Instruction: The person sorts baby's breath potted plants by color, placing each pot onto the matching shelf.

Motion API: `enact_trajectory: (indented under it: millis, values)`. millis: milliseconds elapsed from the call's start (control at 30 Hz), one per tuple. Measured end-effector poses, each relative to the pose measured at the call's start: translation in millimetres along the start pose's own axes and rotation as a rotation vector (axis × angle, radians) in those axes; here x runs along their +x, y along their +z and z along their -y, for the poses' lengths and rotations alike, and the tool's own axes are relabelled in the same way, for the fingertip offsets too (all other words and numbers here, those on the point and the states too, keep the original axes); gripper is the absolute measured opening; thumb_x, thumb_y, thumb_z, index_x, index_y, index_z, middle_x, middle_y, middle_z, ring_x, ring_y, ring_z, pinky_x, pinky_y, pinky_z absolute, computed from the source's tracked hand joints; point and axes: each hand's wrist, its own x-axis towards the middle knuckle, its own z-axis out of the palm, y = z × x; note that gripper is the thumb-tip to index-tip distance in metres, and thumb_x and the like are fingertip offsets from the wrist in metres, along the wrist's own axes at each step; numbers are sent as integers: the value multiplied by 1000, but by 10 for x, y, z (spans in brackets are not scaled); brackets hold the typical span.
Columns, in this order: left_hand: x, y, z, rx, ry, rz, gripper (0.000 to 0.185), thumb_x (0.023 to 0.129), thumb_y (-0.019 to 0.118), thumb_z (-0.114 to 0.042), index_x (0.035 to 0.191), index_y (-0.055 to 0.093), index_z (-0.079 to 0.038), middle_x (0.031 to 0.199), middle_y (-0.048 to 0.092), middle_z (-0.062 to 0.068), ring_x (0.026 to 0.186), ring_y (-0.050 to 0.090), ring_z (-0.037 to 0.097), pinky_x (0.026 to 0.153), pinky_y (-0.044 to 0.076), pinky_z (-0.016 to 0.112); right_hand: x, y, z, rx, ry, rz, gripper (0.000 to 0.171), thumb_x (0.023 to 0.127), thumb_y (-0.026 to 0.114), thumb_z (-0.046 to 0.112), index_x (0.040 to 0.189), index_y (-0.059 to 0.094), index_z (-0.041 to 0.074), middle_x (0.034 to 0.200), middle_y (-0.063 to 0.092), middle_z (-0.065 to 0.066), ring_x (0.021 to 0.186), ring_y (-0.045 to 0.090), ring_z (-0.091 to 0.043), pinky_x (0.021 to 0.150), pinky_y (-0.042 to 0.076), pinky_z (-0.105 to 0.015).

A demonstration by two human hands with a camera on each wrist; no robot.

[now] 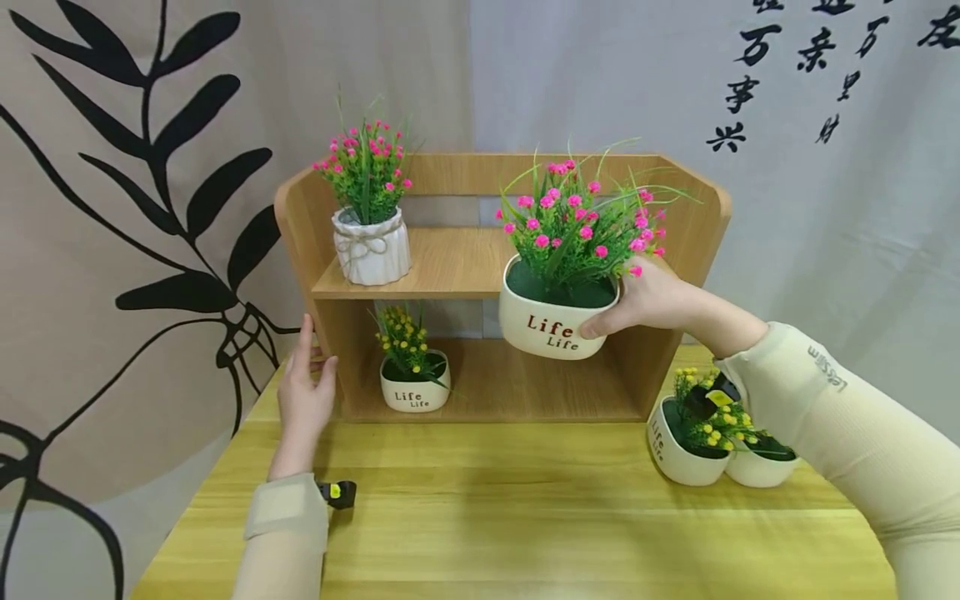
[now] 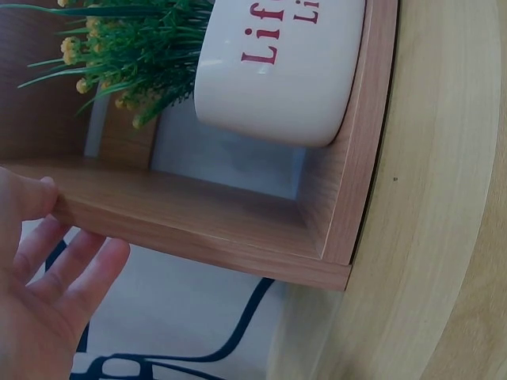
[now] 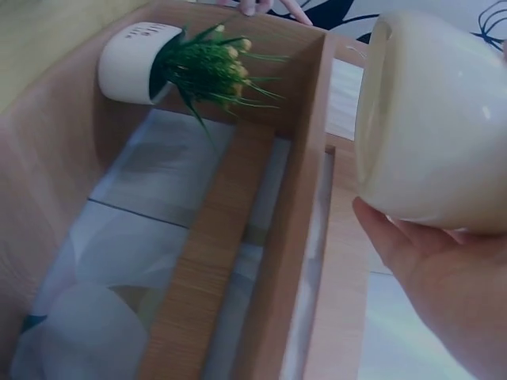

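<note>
My right hand grips a cream "Life" pot of pink flowers by its right side, holding it in the air in front of the wooden shelf unit. The right wrist view shows the pot's smooth underside resting against my palm. My left hand lies flat with straight fingers against the shelf's left side panel. A small "Life" pot of yellow flowers stands on the lower shelf. A ribbed white pot of pink flowers stands on the upper shelf at the left.
Two more white pots with yellow flowers stand on the yellow wooden table at the right, beside the shelf. Printed fabric backdrops hang behind and to the left.
</note>
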Motion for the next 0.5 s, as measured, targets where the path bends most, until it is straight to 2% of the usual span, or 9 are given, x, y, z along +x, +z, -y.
enact_trajectory:
  millis: [100, 167, 333, 500]
  values:
    - [-2, 2, -6, 1, -4, 1, 80, 94, 60, 2, 155, 21, -31, 130, 50, 26, 101, 58, 43, 85, 49, 55, 97, -53, 13, 39, -49, -6, 87, 66, 87, 7, 140, 42, 2, 130, 54, -12, 120, 47, -22, 107, 31, -47]
    - [-4, 7, -3, -1, -6, 3, 80, 94, 60, 1, 155, 21, -31, 130, 50, 25, 101, 58, 42, 86, 49, 55, 152, -83, 25, 62, -46, 6, 85, 67, 86, 6, 140, 41, 3, 129, 55, -12, 119, 48, -21, 107, 31, -46]
    - [-9, 11, -5, -12, -9, 12, 80, 94, 59, 2, 155, 21, -31, 131, 50, 25, 103, 57, 42, 87, 49, 54, 277, -163, 109, 46, 32, 39, 76, 72, 83, 7, 138, 45, 4, 124, 59, -12, 115, 52, -22, 106, 33, -44]
    - [-13, -2, -12, -18, -22, 9, 80, 94, 59, 2, 155, 21, -33, 133, 48, 24, 103, 57, 41, 86, 50, 54, 427, -239, 175, -17, 138, 58, 81, 75, 82, 16, 143, 40, 6, 129, 56, -13, 121, 49, -25, 108, 32, -46]
